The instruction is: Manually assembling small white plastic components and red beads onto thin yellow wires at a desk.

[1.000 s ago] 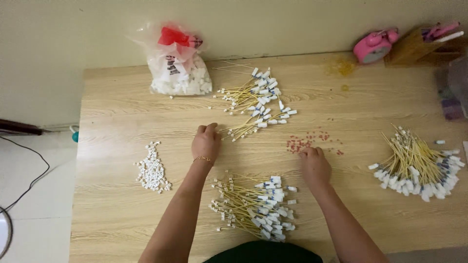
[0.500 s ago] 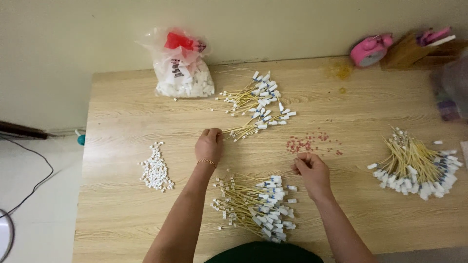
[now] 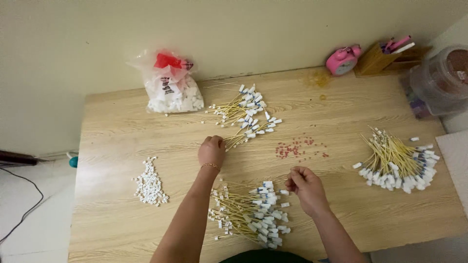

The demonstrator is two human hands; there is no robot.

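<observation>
**Two hands among three heaps of tagged sticks**

The left hand (image 3: 211, 151) lies on the table (image 3: 117, 141) with its fingers curled together at the near end of the far heap of sticks (image 3: 246, 116), thin yellow sticks with white tags on their ends; its grip is closed on the tips of a few of them. A thin gold bracelet (image 3: 210, 165) circles that wrist. The right hand (image 3: 304, 185) sits just beside the near heap of sticks (image 3: 253, 214), fingertips pinched together; whether anything is between them is too small to tell.

There are three heaps of these sticks: the far one at the left hand, the near one between the two forearms, and a third heap of sticks (image 3: 397, 163) well apart at the right side of the table. Between the hands and the far heap, a scatter of small red beads (image 3: 298, 147) is strewn on the wood. To the left lies one small pile of white pieces (image 3: 149, 183). At the back stands one clear bag (image 3: 170, 87) of white pieces with a red patch at its top. At the far right corner are a pink alarm clock (image 3: 343, 59), a wooden holder (image 3: 378, 57) with pens, and a clear lidded jar (image 3: 441, 80).
</observation>
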